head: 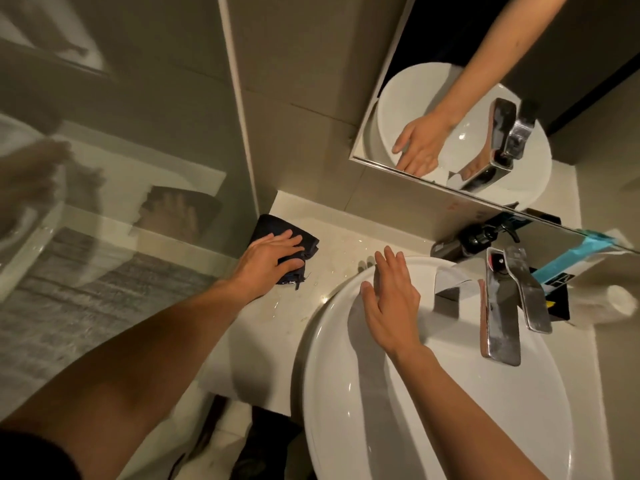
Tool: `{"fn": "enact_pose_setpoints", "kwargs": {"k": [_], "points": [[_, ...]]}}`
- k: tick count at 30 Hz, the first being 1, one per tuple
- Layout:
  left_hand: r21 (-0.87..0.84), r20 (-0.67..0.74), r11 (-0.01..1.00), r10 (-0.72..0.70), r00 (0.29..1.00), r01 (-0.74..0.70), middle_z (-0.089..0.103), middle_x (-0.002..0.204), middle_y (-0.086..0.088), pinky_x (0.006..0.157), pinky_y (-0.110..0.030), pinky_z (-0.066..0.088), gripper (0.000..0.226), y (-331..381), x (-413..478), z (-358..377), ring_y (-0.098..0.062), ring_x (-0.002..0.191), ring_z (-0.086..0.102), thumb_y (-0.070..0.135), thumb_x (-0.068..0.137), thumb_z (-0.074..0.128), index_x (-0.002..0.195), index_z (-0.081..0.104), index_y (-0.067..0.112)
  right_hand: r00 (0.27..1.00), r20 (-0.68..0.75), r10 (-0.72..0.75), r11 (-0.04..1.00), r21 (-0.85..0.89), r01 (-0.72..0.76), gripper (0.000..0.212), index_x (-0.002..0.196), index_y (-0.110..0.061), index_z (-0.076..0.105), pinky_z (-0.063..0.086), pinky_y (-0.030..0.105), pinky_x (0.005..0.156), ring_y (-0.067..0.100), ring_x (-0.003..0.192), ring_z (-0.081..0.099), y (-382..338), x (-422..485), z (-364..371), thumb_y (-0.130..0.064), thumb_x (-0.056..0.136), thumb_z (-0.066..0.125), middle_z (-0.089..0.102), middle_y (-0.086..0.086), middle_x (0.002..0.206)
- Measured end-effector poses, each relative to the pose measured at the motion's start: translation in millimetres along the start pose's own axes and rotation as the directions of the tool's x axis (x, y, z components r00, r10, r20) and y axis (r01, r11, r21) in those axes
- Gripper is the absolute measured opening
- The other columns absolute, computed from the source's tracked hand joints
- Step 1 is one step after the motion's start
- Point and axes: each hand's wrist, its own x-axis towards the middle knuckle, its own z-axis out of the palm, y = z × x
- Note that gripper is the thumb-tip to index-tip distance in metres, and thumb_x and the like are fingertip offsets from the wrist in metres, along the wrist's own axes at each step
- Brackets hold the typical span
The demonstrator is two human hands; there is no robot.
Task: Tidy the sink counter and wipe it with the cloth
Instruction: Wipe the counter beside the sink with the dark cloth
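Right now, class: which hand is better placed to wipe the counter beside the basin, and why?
Left hand: it presses the dark cloth flat on the counter. The right hand rests on the basin rim, holding nothing.

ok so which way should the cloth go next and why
Probably sweep the cloth right toward the basin: the left hand presses it at the far left of the counter, and water drops glisten between cloth and basin. The right hand rests on the rim.

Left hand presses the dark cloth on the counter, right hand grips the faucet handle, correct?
Not quite. The head view shows the right hand resting open on the basin rim, clear of the faucet. The left hand does press the dark cloth on the counter.
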Motion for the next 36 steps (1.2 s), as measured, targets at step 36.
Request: {"fn": "enact_pose_setpoints", "kwargs": {"k": [36], "points": [[-0.200,0.071,0.888,-0.408,0.910,0.414,0.052,0.150,0.007,0.118,-0.029,0.027,0.041,49.0,-286.0,-3.1,-0.004,0.140,0.034,0.037,0.097,0.063,0.137,0.063,0.026,0.979,0.145,-0.146,0.977,-0.133,0.166,0.076,0.158,-0.014,0.028,0.024,0.058,0.119,0.026,0.159,0.006,11.9,2.3,-10.0,-0.049,0.091,0.037,0.014,0.007,0.172]]}}
